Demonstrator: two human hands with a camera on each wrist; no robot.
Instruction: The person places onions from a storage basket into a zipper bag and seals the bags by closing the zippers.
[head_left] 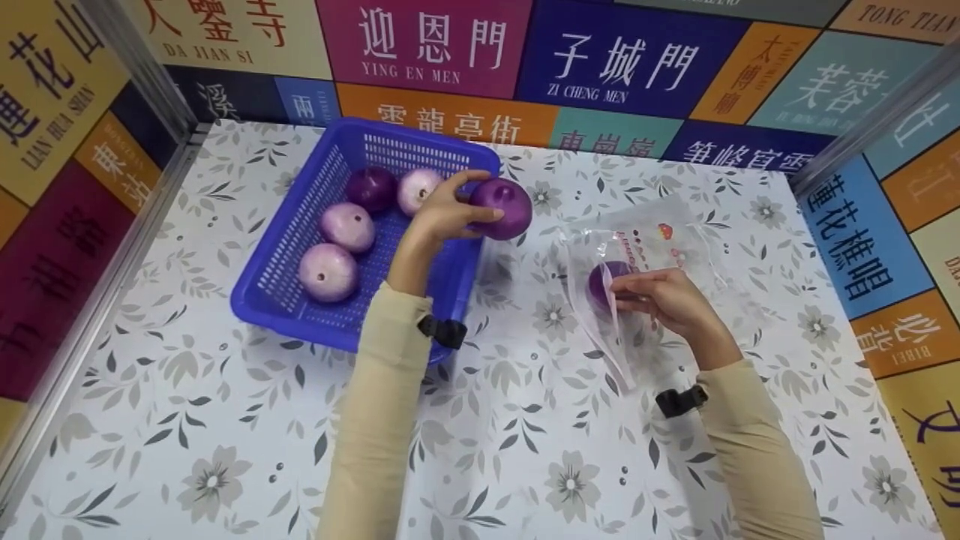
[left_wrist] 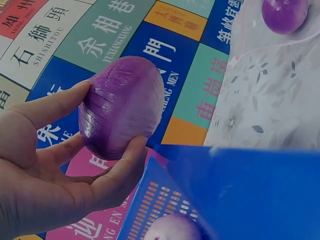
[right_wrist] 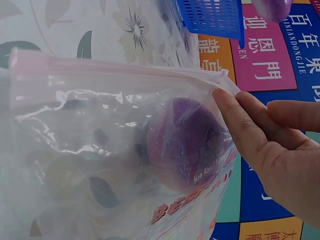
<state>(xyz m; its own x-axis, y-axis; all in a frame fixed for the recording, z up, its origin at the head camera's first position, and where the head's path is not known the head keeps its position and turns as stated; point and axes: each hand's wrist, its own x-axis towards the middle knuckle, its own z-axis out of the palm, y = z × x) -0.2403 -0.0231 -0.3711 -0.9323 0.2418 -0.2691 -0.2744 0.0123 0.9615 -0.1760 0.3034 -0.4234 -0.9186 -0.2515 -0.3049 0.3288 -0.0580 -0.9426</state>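
Observation:
My left hand point(head_left: 442, 212) grips a purple onion point(head_left: 502, 208) just past the right rim of the blue basket point(head_left: 251, 289). In the left wrist view, the thumb and fingers curve around that onion point(left_wrist: 121, 107). My right hand point(head_left: 670, 300) holds the edge of a clear zip bag point(head_left: 694, 247) with its fingertips, at the pink-trimmed mouth. Inside the bag lies another purple onion point(head_left: 604, 285), seen through the plastic in the right wrist view too. Several onions sit in the basket, one dark purple onion point(head_left: 372, 188) and paler ones such as the nearest onion point(head_left: 328, 271).
A white tablecloth point(head_left: 510, 442) with grey flowers and leaves covers the table. Coloured panels point(head_left: 427, 45) with place names stand behind it and along both sides. The basket takes up the back left, and the bag lies to its right.

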